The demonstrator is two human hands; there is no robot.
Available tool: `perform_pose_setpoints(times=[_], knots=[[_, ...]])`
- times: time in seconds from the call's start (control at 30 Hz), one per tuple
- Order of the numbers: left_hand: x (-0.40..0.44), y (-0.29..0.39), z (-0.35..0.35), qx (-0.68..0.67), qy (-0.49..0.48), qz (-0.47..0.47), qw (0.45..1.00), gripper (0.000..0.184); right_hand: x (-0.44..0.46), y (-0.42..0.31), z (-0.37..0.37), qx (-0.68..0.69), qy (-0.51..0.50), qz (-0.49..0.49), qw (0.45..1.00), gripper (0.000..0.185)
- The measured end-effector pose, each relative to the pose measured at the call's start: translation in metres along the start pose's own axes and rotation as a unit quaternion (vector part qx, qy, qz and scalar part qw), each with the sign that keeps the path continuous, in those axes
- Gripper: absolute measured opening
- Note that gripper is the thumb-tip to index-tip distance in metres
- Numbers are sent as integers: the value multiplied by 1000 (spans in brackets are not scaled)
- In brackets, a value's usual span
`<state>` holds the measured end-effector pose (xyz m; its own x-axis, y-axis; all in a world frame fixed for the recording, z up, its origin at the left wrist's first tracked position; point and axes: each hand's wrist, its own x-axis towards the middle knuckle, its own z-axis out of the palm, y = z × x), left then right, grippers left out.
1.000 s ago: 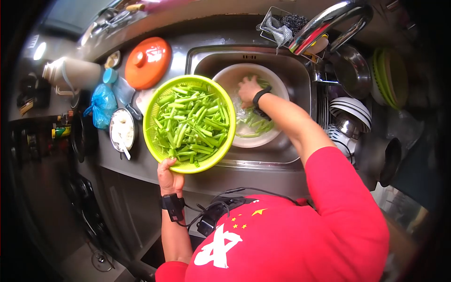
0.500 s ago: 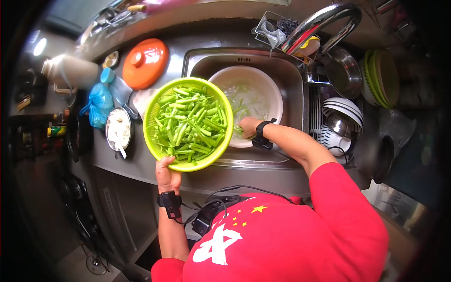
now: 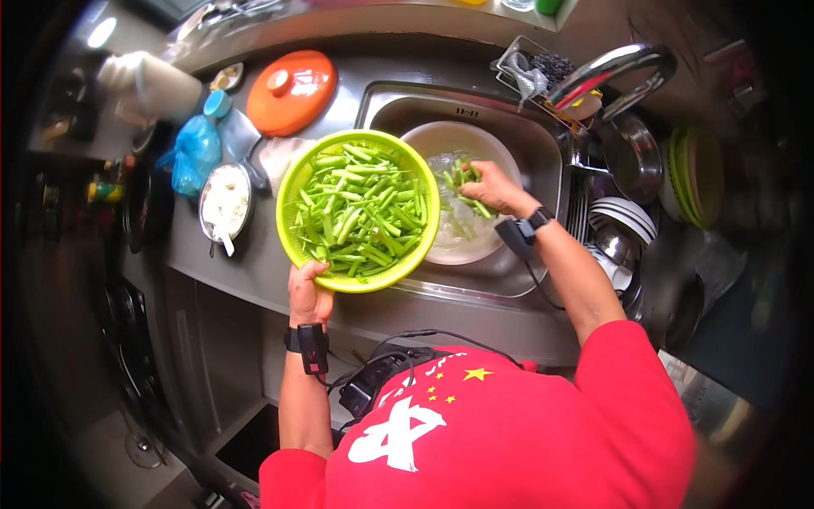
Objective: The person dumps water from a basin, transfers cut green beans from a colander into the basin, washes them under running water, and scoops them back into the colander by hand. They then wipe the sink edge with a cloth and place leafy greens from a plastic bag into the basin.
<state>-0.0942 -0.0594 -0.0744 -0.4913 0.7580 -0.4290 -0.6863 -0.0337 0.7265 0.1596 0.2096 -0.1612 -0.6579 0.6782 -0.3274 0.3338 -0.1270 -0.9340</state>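
A lime-green colander (image 3: 288, 222) full of cut green stalks (image 3: 360, 208) is held at its near rim by my left hand (image 3: 309, 288), with the fingers mostly under it. My right hand (image 3: 494, 188) is closed on a small bunch of green stalks (image 3: 463, 180) above a pale round basin (image 3: 506, 157). The basin stands in the steel sink (image 3: 543, 153) and contains water with a few stalks in it. The colander's right side overlaps the basin's left edge in the view.
An orange lid (image 3: 291, 93), a blue plastic bag (image 3: 197, 154) and an oval dish of white food (image 3: 227, 199) lie left on the counter. A faucet (image 3: 612, 75) arches at the back right, beside a rack with bowls (image 3: 623, 216) and a steel pan (image 3: 636, 157).
My right hand has come up from low in the basin and now holds a bunch of stalks. The colander stays in my left hand. The camera view has shifted slightly.
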Motion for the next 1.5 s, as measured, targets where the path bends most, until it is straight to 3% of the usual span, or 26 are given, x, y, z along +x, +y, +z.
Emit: perform_pose_setpoints(times=[0.2,0.3,0.33,0.4,0.47,0.53,0.6,0.7,0.8,0.93,0.97,1.1,1.13,1.2,1.27,1.33,1.4,1.47,1.5], knots=[[1,1,7,-14,-15,-12,1000,58,-38,-118,-1,80,-31,-112,990,20],[5,-1,6,-17,-24,-28,999,56,-42,-153,30,-27,-8,-209,978,22],[6,-1,6,-18,-26,-39,999,56,-39,-159,42,-122,18,-287,950,31],[6,-3,10,-21,-36,-55,998,57,-43,-171,71,-221,33,-324,919,35],[4,-4,16,-27,-55,-62,996,57,-43,-168,95,-292,6,-339,894,39],[2,-5,20,-32,-65,-66,995,58,-51,-165,105,-330,-82,-313,887,60],[0,-6,21,-36,-72,-67,994,59,-56,-162,105,-346,-83,-337,871,66],[2,-10,9,-22,-74,-64,995,61,-64,-174,90,-322,-44,-353,877,58],[1,-10,8,-37,-71,-61,995,61,-67,-160,77,-308,-9,-304,901,55],[2,-16,7,-70,-67,-63,993,61,-82,-133,94,-350,-57,-332,874,55],[2,-15,7,-62,-68,-59,994,62,-86,-132,96,-352,-52,-347,868,47],[-1,-10,8,-43,-57,-60,996,63,-82,-140,81,-301,-107,-353,879,45],[-3,-10,8,-41,-51,-65,996,63,-77,-140,74,-256,-76,-382,885,38],[-1,-13,3,-39,-43,-57,997,61,-71,-147,52,-166,-25,-350,922,24],[2,-16,-8,-38,-40,-63,997,61,-58,-136,28,-6,32,-239,971,13],[6,-19,-16,-20,-22,-53,998,61,-35,-112,-1,67,98,-118,986,16],[2,-16,-6,-23,-13,-46,999,62,-2,-57,-27,4,154,-20,988,19],[2,-16,-8,-22,-9,-62,998,64,18,-8,-39,-218,176,-31,959,19],[2,-16,-9,-17,-7,-59,998,64,27,16,-40,-256,170,-30,951,25]])
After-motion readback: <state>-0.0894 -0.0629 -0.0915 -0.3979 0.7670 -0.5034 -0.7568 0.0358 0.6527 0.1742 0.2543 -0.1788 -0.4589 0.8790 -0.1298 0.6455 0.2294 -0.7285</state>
